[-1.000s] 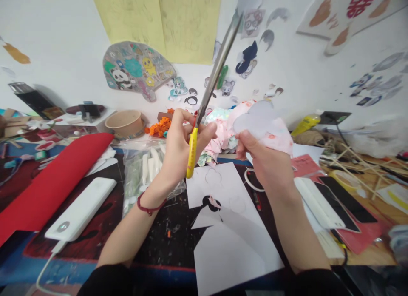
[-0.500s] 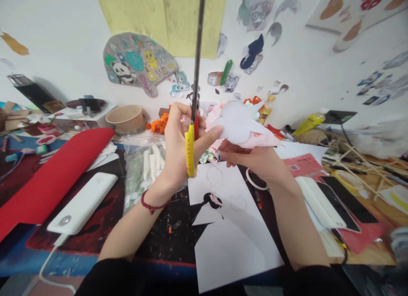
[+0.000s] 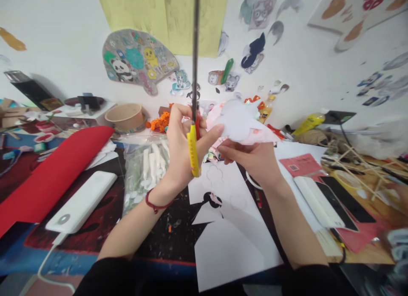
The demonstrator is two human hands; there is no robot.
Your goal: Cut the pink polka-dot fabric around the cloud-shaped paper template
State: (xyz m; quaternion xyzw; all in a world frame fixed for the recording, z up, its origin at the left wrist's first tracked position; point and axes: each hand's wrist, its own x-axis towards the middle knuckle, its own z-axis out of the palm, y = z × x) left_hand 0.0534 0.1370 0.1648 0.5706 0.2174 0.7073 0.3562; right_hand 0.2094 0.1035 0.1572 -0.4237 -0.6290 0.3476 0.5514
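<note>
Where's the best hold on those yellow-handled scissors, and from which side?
Likely the yellow handle, from the camera side: it faces the camera in front of the left hand, while the metal blade end points upward.

Metal-bladed scissors [image 3: 194, 75] here, plastic handle [image 3: 193, 153]; smooth matt paper cutout [image 3: 234, 122] right; glossy plastic bag [image 3: 130, 164] (crinkly, too!) left.

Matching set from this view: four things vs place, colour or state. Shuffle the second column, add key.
1. scissors
2. white paper cutout
3. power bank
4. panda-decorated fan

A. cable attached
B. up on the wall
C. over pink patterned fabric
D. in the left hand, yellow on its handle

Pairs: 1-D, 2-C, 3-A, 4-B
</note>
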